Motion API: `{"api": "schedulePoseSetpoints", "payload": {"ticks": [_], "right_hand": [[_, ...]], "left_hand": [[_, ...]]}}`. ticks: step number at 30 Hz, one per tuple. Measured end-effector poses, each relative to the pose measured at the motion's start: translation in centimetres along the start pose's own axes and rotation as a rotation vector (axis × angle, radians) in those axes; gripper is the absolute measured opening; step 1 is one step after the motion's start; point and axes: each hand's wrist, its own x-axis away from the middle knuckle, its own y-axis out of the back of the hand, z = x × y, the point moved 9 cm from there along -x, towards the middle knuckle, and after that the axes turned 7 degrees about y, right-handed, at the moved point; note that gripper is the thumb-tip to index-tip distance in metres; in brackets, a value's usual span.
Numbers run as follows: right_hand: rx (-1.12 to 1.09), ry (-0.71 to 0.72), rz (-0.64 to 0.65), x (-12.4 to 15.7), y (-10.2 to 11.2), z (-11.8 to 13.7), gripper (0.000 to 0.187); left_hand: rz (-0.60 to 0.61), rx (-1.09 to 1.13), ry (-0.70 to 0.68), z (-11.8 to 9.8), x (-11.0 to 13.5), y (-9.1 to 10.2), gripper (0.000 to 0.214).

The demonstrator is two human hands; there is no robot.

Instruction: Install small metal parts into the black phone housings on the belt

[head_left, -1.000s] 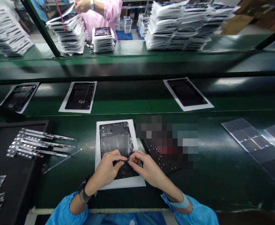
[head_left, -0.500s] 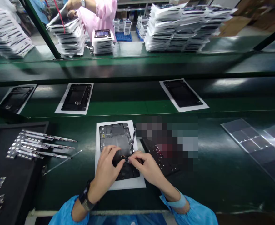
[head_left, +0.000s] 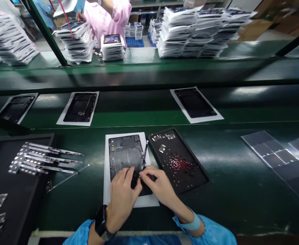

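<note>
Hands at work in the head view: the left hand (head_left: 125, 190) arches over the tablet shell (head_left: 126, 159), thumb and fingers bent around its lower part, while the right hand (head_left: 159, 185) comes in from the other side, thumb and forefinger pinched close together. Whatever sits between those fingertips is hidden, so I cannot tell whether either hand has a grip. The shell lies on white paper (head_left: 146, 203), lower centre of the frame, and a thin strip (head_left: 145, 152) runs along its right edge, down toward the right fingers. Just right of it, here's a small black tray (head_left: 190, 180), slanted on the green worktop (head_left: 236, 190), holding red and white bits (head_left: 180, 165) and small boards (head_left: 162, 148). Over at lower left, a large dark tray (head_left: 9, 183), with long flat cables (head_left: 46, 158) sticking out past its edge. Clear sheets (head_left: 274, 151) at right. Across the middle, three more shells (head_left: 195, 102) on paper; at the top, paper stacks (head_left: 181, 34) and a pink-sleeved person (head_left: 116, 17).
</note>
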Motion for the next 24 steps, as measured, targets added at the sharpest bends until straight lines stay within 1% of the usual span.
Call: {"api": "schedulePoseSetpoints", "payload": {"ticks": [12,20,24], "right_hand": [[-0.005,0.003,-0.005,0.13,-0.09,-0.05,0.029],[-0.01,-0.011,-0.009,0.19,-0.08,-0.07,0.03],[0.001,-0.003,-0.017,0.2,-0.06,0.02,0.031]], "left_hand": [[-0.026,0.066,0.054,0.35,0.41,-0.61,0.026],[-0.054,0.146,0.084,0.09,0.59,-0.43,0.026],[-0.048,0.167,0.092,0.07,0.62,-0.44,0.027]]}}
